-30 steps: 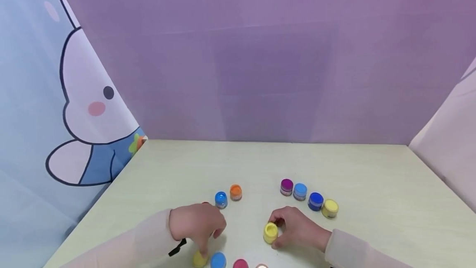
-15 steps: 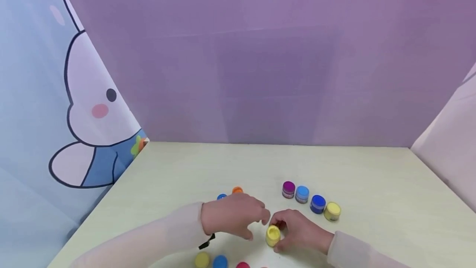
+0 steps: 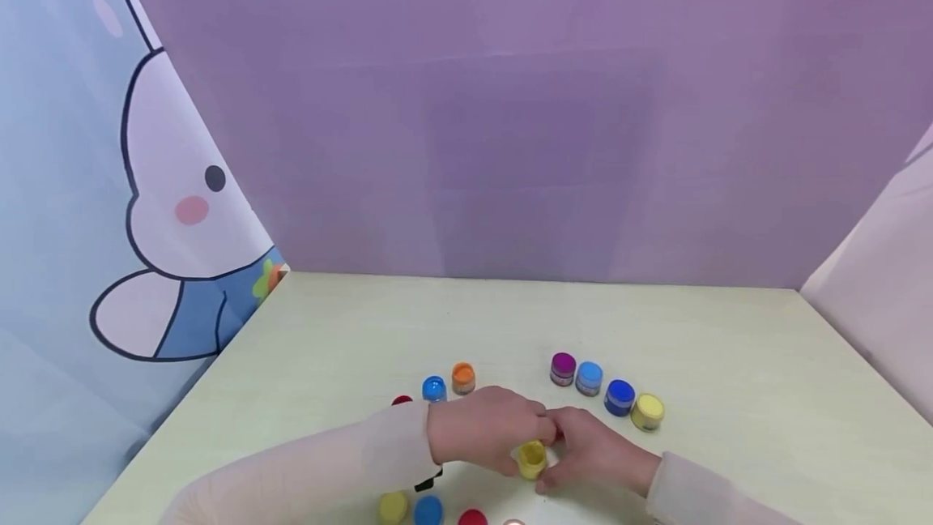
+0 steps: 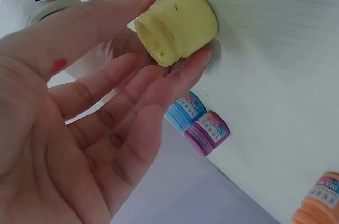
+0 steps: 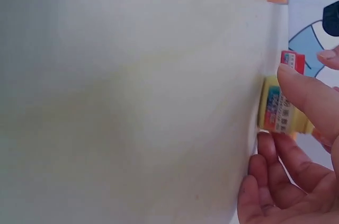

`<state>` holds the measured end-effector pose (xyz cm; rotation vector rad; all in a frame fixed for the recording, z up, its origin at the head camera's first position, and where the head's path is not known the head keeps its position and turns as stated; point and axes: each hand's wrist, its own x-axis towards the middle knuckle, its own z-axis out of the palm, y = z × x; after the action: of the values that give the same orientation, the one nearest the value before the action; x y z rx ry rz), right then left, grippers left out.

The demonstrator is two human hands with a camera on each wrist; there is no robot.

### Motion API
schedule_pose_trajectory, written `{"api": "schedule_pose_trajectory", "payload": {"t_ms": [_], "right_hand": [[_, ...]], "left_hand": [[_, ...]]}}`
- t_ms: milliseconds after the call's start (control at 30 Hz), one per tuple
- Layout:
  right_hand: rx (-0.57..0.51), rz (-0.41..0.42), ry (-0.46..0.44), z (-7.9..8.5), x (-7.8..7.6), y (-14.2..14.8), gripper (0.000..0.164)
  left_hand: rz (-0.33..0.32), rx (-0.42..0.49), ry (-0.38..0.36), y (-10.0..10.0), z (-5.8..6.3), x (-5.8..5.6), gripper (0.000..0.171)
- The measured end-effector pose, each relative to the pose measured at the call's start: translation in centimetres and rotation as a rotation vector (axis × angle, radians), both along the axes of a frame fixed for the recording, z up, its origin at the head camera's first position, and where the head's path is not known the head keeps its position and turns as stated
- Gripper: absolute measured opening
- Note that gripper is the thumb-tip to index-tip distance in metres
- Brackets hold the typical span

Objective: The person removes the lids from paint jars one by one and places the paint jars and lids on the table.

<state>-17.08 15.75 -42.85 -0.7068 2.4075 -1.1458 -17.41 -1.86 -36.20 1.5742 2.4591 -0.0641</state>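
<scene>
A small yellow paint jar [image 3: 532,464] with no lid on stands on the table, its threaded neck and mouth showing. My right hand [image 3: 594,452] holds it, thumb on the near side and fingers on the far side; the label of the yellow jar [image 5: 275,108] shows in the right wrist view. From the other side my left hand [image 3: 487,431] reaches over the jar. In the left wrist view its thumb and loosely bent fingers lie to either side of the mouth of the yellow jar [image 4: 177,25]; firm contact is not plain.
Purple [image 3: 563,369], light blue [image 3: 589,377], dark blue [image 3: 619,397] and yellow [image 3: 647,411] lidded jars stand at the right. Blue [image 3: 434,389], orange [image 3: 462,377] and red [image 3: 402,400] ones stand at the left. Nearby lie yellow [image 3: 393,507], blue [image 3: 428,510] and red [image 3: 473,518] round tops.
My left hand has moved right, from above the yellow top at the near left, over to the open yellow jar. My right hand has stayed on that jar.
</scene>
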Motion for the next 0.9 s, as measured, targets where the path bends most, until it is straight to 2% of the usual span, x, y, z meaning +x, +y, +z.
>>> {"api": "schedule_pose_trajectory", "payload": {"t_ms": [267, 567, 800, 900], "right_hand": [[0.01, -0.002, 0.02, 0.0, -0.1, 1.3, 0.048], [-0.016, 0.012, 0.011, 0.1, -0.4, 1.9, 0.048], [-0.022, 0.002, -0.032, 0.1, -0.6, 1.9, 0.039], [-0.029, 0.006, -0.029, 0.1, -0.6, 1.9, 0.039]], "left_hand": [[0.002, -0.002, -0.005, 0.9, -0.7, -0.5, 0.035], [0.02, -0.026, -0.065, 1.5, -1.5, -0.9, 0.04], [0.003, -0.054, -0.081, 2.0, -1.9, -0.8, 0.025], [0.02, -0.052, -0.094, 1.9, -1.8, -0.9, 0.025]]}}
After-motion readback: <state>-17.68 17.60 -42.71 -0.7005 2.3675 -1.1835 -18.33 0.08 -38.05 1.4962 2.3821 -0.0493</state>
